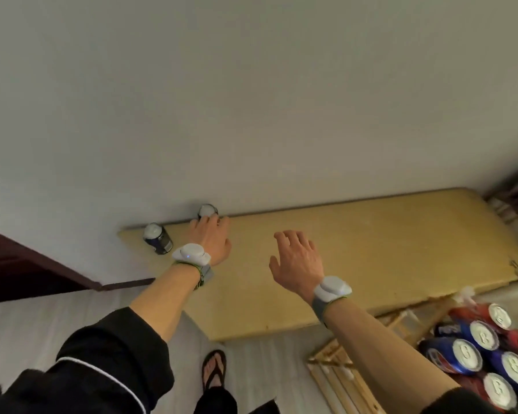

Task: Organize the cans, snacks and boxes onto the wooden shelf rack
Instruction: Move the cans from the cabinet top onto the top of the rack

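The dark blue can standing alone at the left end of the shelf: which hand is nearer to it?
Left. The left hand is just right of the dark blue can, fingers on another can. The right hand hovers farther right.

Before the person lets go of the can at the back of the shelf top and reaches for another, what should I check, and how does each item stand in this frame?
1. Second can upright at the wall edge: ok, lid faces up.
2. Left hand grip on it: cannot tell whether the fingers clamp or only touch.
3. First can standing clear of that hand: ok, apart to its left.
4. Right hand free: ok, open and empty above the shelf top.
5. Room beside the placed cans: ok, bare board to the right.
6. Supply in reach: ok, pack of cans at lower right.
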